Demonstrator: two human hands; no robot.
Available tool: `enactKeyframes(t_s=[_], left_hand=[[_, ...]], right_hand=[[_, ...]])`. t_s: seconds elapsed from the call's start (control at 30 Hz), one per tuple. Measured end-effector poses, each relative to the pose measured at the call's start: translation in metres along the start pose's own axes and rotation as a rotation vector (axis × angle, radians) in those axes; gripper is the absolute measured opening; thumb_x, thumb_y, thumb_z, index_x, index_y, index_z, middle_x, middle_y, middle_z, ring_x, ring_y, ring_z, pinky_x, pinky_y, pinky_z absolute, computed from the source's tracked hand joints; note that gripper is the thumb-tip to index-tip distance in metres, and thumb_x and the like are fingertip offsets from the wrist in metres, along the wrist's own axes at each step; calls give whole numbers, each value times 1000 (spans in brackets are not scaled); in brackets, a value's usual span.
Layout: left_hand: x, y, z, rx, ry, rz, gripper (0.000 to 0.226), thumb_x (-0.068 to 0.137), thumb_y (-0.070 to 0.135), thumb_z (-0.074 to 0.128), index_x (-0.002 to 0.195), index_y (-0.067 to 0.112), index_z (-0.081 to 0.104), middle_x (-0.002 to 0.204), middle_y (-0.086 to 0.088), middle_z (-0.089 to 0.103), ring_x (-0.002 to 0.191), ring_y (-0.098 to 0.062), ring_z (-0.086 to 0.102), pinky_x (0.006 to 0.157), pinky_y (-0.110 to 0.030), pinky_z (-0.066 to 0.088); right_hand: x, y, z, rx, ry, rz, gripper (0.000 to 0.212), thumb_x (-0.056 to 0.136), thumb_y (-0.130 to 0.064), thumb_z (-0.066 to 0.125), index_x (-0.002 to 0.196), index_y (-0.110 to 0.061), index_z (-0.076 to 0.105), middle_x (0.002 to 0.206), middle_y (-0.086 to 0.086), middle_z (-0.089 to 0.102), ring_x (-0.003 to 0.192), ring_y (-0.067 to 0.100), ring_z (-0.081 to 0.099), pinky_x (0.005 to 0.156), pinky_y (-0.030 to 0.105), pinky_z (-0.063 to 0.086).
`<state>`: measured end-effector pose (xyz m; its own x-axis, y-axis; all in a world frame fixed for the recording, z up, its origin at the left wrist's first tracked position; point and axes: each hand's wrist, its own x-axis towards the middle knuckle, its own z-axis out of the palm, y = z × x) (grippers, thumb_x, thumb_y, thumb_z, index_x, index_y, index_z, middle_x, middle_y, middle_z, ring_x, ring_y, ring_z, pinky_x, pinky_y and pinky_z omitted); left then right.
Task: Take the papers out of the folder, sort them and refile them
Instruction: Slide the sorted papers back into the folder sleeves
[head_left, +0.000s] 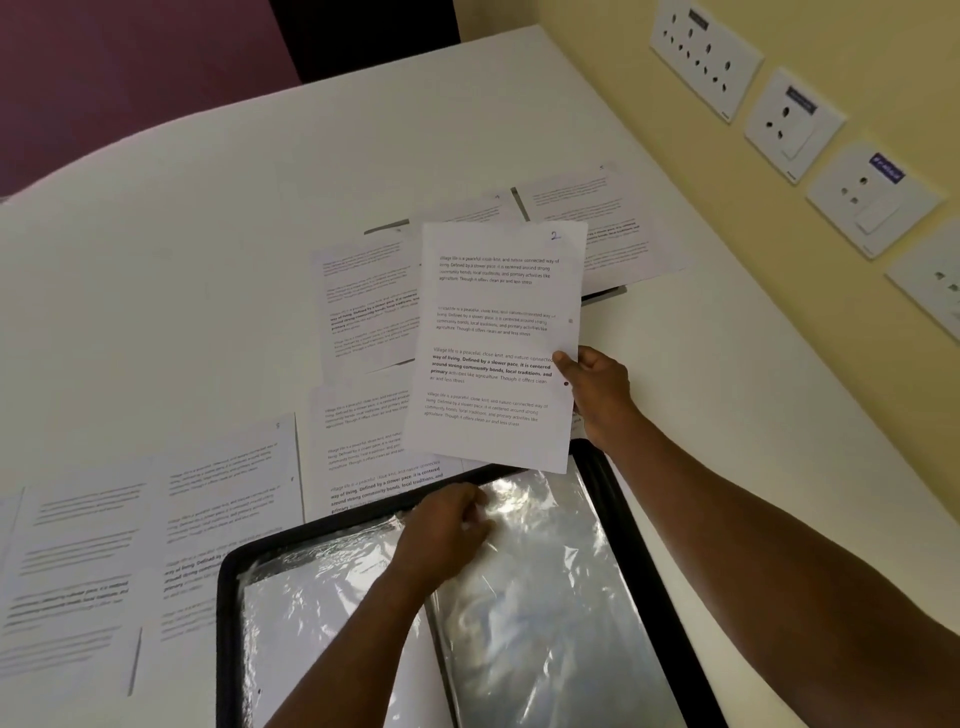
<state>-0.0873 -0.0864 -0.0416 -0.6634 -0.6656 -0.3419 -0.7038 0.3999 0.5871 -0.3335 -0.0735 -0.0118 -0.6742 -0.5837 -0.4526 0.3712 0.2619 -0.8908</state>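
Soft, even light; glare on the plastic sleeve (524, 519); wide-angle bending and blur at edges.

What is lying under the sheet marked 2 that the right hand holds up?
Under the sheet marked 2, other printed sheets lie on the white table. Their covered parts cannot be read.
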Motion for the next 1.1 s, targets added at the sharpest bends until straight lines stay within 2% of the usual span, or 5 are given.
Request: enactKeyframes(t_s=[0.43, 0.67, 0.83, 0.93, 1.1], left_hand=[[11, 16, 1, 27, -61, -24, 13, 91, 23, 60, 87, 27, 72, 83, 12, 69, 76, -3, 62, 66, -18, 45], [14, 16, 3, 6, 34, -102, 32, 75, 26, 78, 60, 31, 50, 65, 14, 59, 65, 2, 54, 65, -25, 46], [14, 16, 4, -66, 11, -61, 13, 88, 17, 66, 95, 28, 68, 89, 7, 72, 80, -5, 64, 73, -22, 50], [17, 17, 3, -49, 30, -21, 34, 90, 16, 63, 123, 21, 64, 103, 2, 71, 92, -9, 64, 70, -8, 37], [21, 14, 1, -35, 21, -53, 5, 86, 22, 69, 83, 21, 65, 70, 11, 59, 63, -4, 54, 59, -15, 38]], right_hand=[[5, 6, 6, -35, -36, 0, 7, 91, -20, 67, 87, -24, 71, 96, 4, 74, 98, 32, 68, 89, 49, 55], [8, 7, 4, -24, -18, 7, 9, 91, -20, 67, 99, -19, 71, 96, 3, 74, 88, 23, 69, 88, 46, 56], [12, 7, 0, -11, -6, 6, 11, 90, -20, 68, 101, -18, 71, 98, 5, 74, 85, 21, 68, 84, 42, 57], [15, 3, -2, 9, 3, 4, 8, 90, -19, 68, 98, -19, 71, 97, 5, 75, 82, 19, 69, 81, 39, 57], [17, 7, -4, 25, 15, 19, 10, 91, -19, 67, 99, -17, 71, 96, 5, 74, 78, 16, 67, 73, 33, 56]])
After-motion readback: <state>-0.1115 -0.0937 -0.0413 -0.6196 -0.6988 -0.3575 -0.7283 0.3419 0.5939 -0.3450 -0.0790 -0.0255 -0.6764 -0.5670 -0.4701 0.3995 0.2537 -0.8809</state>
